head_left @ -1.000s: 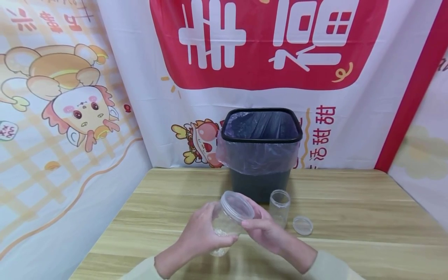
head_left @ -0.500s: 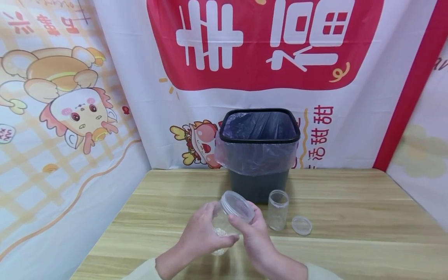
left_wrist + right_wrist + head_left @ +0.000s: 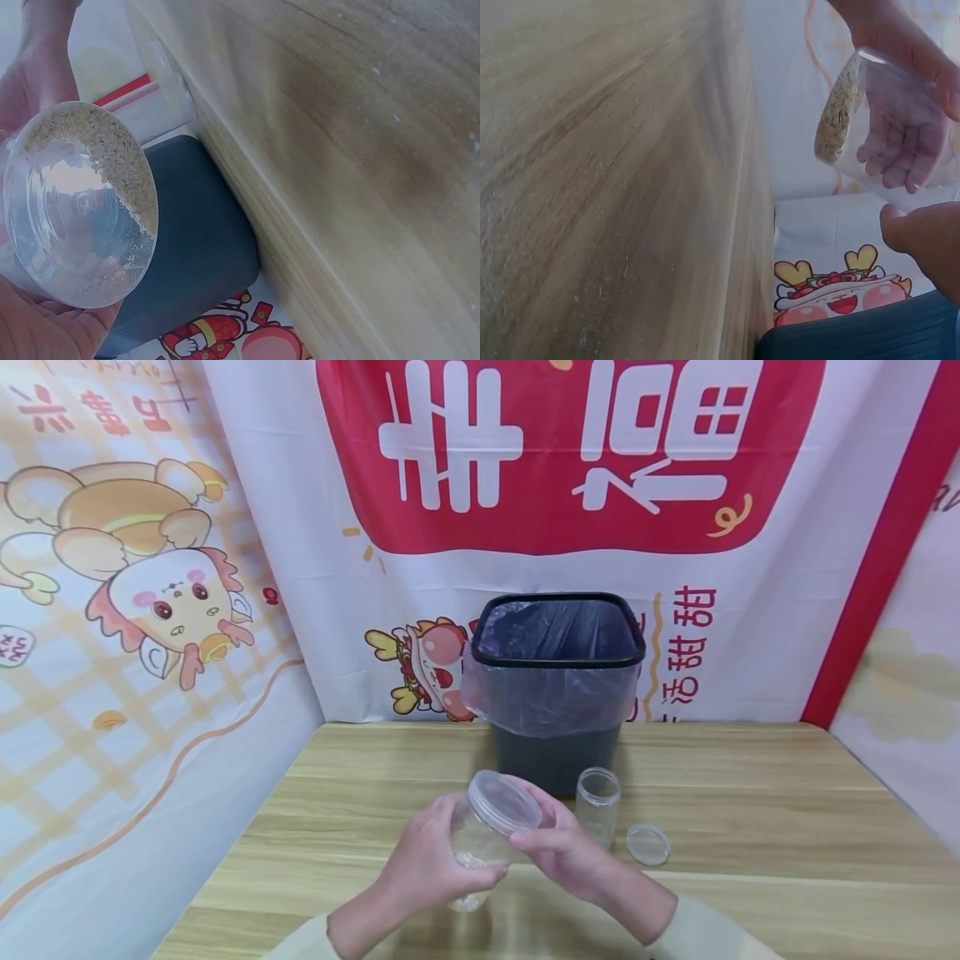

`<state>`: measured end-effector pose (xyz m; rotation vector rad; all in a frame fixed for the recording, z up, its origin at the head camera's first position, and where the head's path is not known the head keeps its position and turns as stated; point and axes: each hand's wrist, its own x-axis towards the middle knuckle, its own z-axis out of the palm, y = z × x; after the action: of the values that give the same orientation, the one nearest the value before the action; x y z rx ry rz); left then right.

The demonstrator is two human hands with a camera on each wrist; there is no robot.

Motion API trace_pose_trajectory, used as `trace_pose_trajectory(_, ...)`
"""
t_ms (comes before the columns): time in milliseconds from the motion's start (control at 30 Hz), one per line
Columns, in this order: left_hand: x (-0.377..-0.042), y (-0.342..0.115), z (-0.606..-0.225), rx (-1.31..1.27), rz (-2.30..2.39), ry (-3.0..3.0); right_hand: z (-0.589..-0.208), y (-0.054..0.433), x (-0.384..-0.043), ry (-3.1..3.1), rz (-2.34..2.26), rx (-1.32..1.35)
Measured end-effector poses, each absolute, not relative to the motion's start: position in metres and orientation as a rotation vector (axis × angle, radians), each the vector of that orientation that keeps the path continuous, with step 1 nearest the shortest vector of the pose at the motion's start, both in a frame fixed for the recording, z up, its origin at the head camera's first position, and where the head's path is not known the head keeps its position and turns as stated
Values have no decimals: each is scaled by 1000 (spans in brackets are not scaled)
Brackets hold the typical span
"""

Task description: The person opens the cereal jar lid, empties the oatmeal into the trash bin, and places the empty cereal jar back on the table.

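Note:
A clear plastic jar [image 3: 474, 842] is held tilted above the table, its screw lid [image 3: 504, 802] facing up and to the right. My left hand [image 3: 423, 864] grips the jar's body from the left. Around the lid's right edge curl the thumb and fingers of my right hand [image 3: 566, 847]. Pale, oat-like flakes [image 3: 112, 161] lie banked to one side of the jar's base in the left wrist view. From the right wrist view, the same flakes [image 3: 836, 124] fill only the bottom part, and left-hand fingers [image 3: 900, 154] show through the wall.
Behind the hands stands a dark trash bin [image 3: 555, 752] with a clear bag over its rim. A second, smaller clear jar [image 3: 598, 810] stands lidless to the right, with a round clear lid [image 3: 648, 845] flat beside it on the wooden table [image 3: 750, 827]. Printed cloths hang around the table.
Half a second ago my right hand was turned, with its thumb over the lid's front edge; now it is rotated back round the lid's right side. The left hand keeps its grip.

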<state>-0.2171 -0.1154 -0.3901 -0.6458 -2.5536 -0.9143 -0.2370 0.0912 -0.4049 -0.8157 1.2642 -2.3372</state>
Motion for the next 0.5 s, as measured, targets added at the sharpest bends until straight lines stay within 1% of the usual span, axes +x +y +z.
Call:
trace_pose_trajectory(100, -218, -115, -392, -645, -912, -2562, -407, 92, -238, 1222, -2332, -815)
trace_pose_trajectory(200, -218, -114, -393, -632, -913, -2570, -406, 88, -230, 1245, -2402, -732)
trace_pose_trajectory(367, -219, -113, -392, -594, -898, -2572, -395, 67, -208, 1442, -2618, -406)
trace_pose_trajectory(500, -219, -112, -391, -592, -874, -2566, -386, 51, -198, 1616, -2676, -194)
